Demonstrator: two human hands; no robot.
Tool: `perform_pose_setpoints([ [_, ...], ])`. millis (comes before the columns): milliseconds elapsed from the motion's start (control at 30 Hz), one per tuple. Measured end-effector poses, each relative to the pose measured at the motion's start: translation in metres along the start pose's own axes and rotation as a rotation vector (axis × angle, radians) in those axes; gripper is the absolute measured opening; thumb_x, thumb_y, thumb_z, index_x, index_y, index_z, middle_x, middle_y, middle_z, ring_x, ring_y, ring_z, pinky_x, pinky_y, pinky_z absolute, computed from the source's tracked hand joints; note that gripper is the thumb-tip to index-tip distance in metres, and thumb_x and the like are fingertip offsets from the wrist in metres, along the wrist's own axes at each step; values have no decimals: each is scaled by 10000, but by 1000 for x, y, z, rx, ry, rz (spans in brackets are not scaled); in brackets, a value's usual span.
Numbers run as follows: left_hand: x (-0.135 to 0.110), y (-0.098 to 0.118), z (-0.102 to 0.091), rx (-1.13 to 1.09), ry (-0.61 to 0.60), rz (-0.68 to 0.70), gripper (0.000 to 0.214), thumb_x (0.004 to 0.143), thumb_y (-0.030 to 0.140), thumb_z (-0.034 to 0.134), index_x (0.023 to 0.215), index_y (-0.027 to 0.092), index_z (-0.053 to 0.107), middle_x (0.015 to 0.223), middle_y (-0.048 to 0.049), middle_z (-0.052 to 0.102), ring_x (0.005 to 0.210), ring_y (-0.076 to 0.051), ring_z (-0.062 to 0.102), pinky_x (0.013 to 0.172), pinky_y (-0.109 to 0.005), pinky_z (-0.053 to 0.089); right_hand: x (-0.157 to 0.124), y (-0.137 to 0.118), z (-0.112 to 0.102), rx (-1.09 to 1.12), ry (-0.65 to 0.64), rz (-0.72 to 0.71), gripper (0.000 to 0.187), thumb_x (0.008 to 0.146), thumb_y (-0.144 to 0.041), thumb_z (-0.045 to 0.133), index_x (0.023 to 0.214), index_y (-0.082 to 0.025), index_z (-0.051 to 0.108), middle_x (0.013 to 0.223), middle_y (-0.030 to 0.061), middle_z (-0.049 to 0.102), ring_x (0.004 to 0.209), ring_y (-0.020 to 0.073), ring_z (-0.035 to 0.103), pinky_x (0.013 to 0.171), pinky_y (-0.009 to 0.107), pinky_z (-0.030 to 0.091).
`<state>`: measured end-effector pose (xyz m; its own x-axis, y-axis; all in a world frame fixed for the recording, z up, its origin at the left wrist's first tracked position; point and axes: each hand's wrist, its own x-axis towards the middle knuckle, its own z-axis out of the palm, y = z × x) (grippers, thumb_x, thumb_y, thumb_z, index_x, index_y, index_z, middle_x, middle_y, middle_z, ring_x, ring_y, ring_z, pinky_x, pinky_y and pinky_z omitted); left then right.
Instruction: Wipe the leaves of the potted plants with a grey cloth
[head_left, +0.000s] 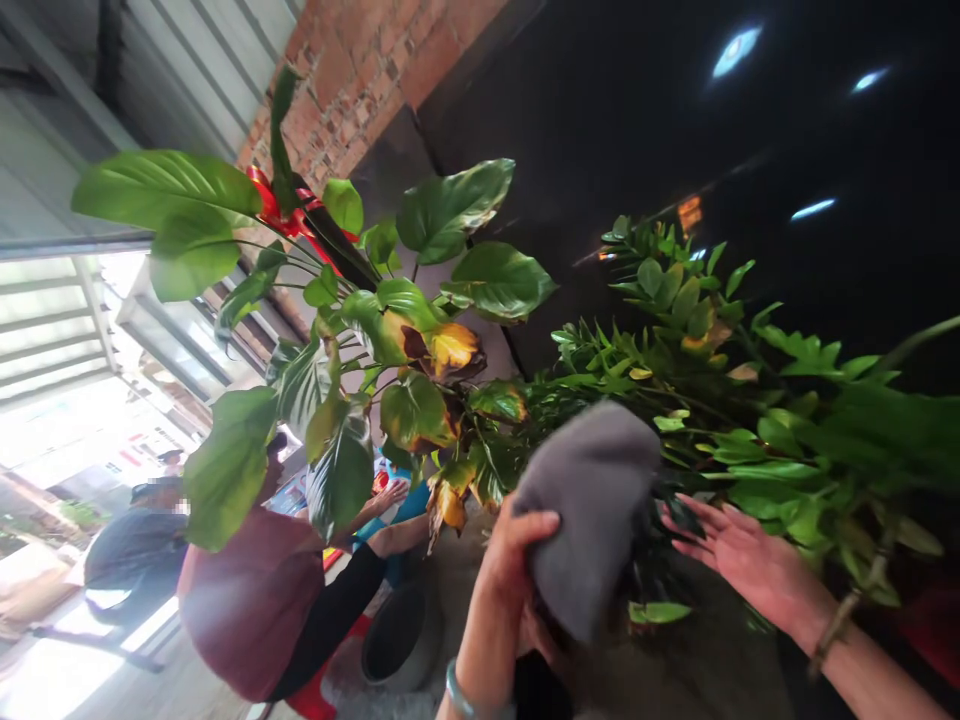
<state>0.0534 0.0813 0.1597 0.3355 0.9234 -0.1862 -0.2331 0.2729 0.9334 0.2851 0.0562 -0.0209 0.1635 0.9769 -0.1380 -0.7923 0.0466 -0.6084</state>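
My left hand [504, 575], with a pale bangle at the wrist, grips a grey folded cloth [592, 510]; its thumb lies over the near edge, and the other fingers are hidden behind. To the right, my right hand [750, 560] is open, palm turned up and fingers stretched toward the cloth. A dark leaf [684, 518] lies against those fingers; I cannot tell whether they touch it. Around and above the right hand spread dense green leaves [780, 460]. Up and to the left stands a large-leaved plant [405, 300] with yellow-brown leaves and a red ribbon [289, 215].
A person in a dark red top [251, 600] sits at the lower left on a red stool [315, 695]. Beside them stands a dark bucket [397, 635]. Farther back is another person [139, 550]. Behind the plants rise a glossy black wall [637, 110] and a brick wall [360, 70].
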Motion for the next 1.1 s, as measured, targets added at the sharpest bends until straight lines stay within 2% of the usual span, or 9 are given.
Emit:
perform_pose_setpoints([
  [167,33,-6,16,12,156,9,408,349,289,829,712,150,706,635,-37,696,597,-189,592,633,-312,465,-1,-3,6,52,12,49,316,742,-486,632,908,-248,756,1077,108,745,1037,346,659,916,530,511],
  [300,15,-41,10,244,-82,-231,333,362,243,816,668,138,740,610,-37,677,578,-177,560,629,-314,432,-2,-9,3,-18,-43,91,362,712,-499,649,942,-240,756,1014,131,747,1106,357,624,973,515,477],
  [400,1,-30,6,217,-194,-226,422,335,246,826,730,116,756,653,-48,694,613,-182,582,643,-303,439,-3,-10,1,-44,-60,74,303,678,-478,673,886,-274,758,1031,132,746,1159,376,585,1003,517,444],
  [533,18,7,15,13,-28,2,512,341,309,846,809,135,733,708,-46,708,638,-186,603,657,-306,466,-1,-5,6,13,35,25,330,699,-532,651,843,-255,759,1023,128,743,990,351,637,931,559,485],
  [667,37,-7,24,23,129,9,506,317,334,851,764,139,715,654,-34,697,609,-182,597,637,-307,466,-1,-4,9,37,37,33,338,727,-516,644,845,-223,765,1021,116,742,808,282,644,831,488,543],
  [767,24,-37,20,192,0,-173,451,298,314,856,688,131,726,606,-22,680,559,-155,563,594,-284,444,-2,-6,6,-25,53,65,363,698,-516,648,850,-211,771,947,139,749,864,313,658,860,483,528],
  [867,3,-38,14,280,-186,-274,436,304,290,863,692,127,751,611,-20,683,560,-148,562,594,-273,441,-1,-6,0,-86,39,49,267,695,-482,642,840,-290,758,982,120,751,1021,358,642,940,494,482],
  [967,2,-9,16,193,-178,-131,507,334,320,867,791,127,763,680,-43,714,603,-168,596,613,-276,454,1,-6,-3,-87,41,28,206,681,-462,654,786,-309,744,963,103,752,964,353,653,898,495,505],
  [1100,32,15,26,16,42,103,490,347,329,858,784,145,735,687,-34,712,610,-172,605,613,-283,466,1,-6,3,-26,53,26,295,709,-476,658,852,-235,748,1023,127,741,867,309,655,856,507,531],
])
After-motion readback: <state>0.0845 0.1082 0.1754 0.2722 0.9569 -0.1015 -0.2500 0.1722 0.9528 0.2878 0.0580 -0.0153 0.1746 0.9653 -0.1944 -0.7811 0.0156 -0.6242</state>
